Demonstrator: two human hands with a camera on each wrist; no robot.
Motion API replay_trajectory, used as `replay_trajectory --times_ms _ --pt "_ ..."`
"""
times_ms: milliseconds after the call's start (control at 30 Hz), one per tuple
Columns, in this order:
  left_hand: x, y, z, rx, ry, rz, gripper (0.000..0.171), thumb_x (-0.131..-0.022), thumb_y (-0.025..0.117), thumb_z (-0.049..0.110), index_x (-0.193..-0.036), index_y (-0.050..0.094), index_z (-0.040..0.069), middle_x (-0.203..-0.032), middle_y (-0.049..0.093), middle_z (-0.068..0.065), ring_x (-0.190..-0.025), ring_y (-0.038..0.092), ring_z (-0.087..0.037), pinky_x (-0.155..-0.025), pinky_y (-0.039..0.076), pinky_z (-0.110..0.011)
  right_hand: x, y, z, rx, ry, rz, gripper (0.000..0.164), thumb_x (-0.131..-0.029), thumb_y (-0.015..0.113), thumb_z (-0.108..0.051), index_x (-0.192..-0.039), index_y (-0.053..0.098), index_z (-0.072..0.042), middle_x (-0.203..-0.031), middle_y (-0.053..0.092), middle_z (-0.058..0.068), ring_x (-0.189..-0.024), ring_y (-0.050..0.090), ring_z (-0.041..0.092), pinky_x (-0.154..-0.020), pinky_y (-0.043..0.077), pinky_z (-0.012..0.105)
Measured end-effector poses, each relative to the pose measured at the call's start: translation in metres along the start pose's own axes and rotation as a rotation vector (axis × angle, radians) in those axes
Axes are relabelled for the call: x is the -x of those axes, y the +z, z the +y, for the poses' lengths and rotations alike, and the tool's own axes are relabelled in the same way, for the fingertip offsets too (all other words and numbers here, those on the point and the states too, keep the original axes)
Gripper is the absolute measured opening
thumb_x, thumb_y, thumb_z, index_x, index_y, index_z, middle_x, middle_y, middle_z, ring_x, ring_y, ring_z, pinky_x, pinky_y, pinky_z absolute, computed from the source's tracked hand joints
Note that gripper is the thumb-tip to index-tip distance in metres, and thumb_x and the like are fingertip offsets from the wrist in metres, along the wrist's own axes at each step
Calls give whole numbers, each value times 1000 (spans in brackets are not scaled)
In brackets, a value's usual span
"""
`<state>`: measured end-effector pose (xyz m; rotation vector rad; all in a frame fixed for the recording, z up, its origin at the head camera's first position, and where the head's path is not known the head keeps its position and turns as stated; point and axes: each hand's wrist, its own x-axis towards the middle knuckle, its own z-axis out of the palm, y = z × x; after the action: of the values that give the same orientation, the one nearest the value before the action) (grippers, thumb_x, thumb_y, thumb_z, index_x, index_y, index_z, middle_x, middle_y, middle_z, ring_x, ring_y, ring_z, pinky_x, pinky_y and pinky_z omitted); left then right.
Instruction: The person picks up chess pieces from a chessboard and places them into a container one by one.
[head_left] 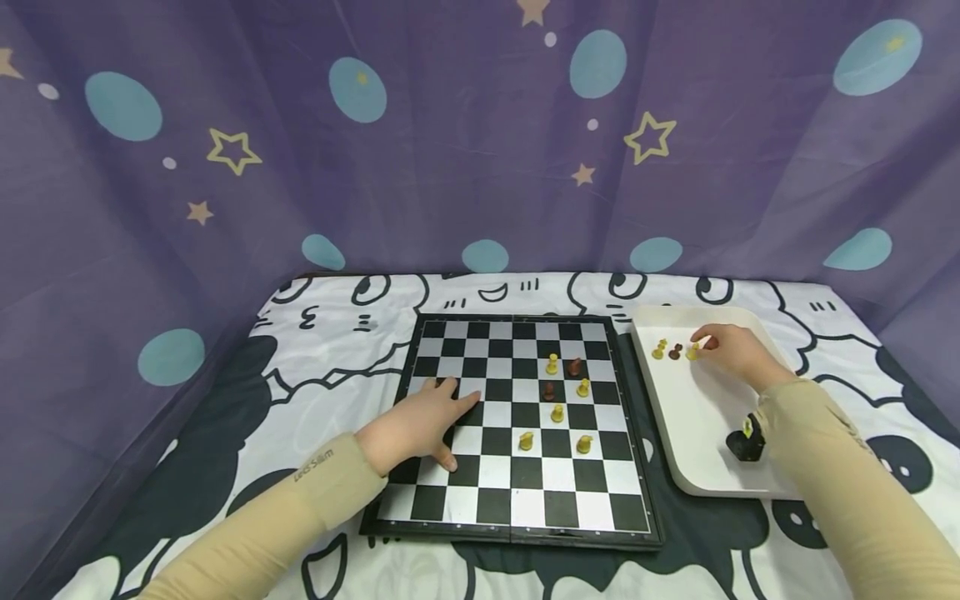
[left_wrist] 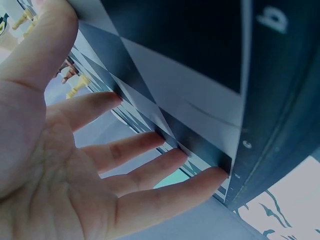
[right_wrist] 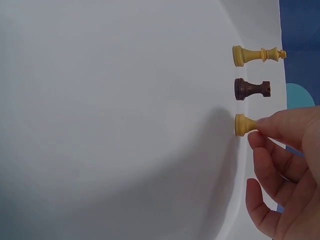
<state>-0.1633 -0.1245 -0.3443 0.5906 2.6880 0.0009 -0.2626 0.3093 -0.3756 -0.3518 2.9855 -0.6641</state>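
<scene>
My right hand (head_left: 738, 354) is at the far part of a white tray (head_left: 697, 425), pinching a yellow chess piece (right_wrist: 243, 125) between thumb and index finger. The piece's base shows, while its top is hidden by the fingers. Beside it in the tray stand a dark brown rook (right_wrist: 251, 89) and a yellow king (right_wrist: 255, 55). On the left part of a black-and-white chessboard (head_left: 495, 471) my left hand (head_left: 422, 423) rests with its fingers spread. In the left wrist view, its fingertips (left_wrist: 217, 175) touch the squares and nothing is held.
Several yellow pieces, among them a yellow knight (head_left: 527, 441), stand on the board's right half with two dark brown pieces (head_left: 549, 390). A small black object (head_left: 745, 446) shows by the right sleeve. Behind the patterned tablecloth (head_left: 352, 333) hangs a purple curtain (head_left: 450, 192).
</scene>
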Motion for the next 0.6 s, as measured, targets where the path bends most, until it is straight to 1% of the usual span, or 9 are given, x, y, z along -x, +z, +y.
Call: replay_trajectory --times_ms 133,233,367,467,600 --pt "0 0 0 -9 -2 2 99 -59 85 37 -145 40 16 -144 37 -21 -128 38 -42 -100 43 -48 0 -1 0 6 3 -10 29 -83 61 -7 -107 59 10 -78 63 18 -69 57 24 -63 42 31" --pt "1 0 0 -10 2 4 99 -59 85 37 -145 40 16 -144 38 -21 -127 38 -42 -100 43 -48 2 -2 0 14 7 -12 32 -82 63 -8 -108 59 10 -79 63 18 -70 58 25 -64 43 33" --pt "0 1 0 0 9 2 99 -60 85 37 -146 40 16 -145 37 -21 -129 37 -43 -100 42 -48 5 -4 1 15 9 -11 34 -82 65 -11 -109 59 8 -79 63 16 -68 57 23 -62 43 32" --pt "0 1 0 2 7 0 99 -60 84 37 -146 39 16 -145 36 -21 -129 36 -43 -99 43 -48 8 -4 1 13 7 -5 33 -82 65 -13 -109 60 7 -78 63 14 -67 56 20 -61 41 30" --pt "0 1 0 -1 6 3 99 -60 84 37 -146 40 16 -145 37 -21 -128 37 -43 -99 43 -48 9 -6 -1 16 -12 6 33 -82 65 -12 -108 61 6 -78 63 13 -68 55 20 -61 42 30"
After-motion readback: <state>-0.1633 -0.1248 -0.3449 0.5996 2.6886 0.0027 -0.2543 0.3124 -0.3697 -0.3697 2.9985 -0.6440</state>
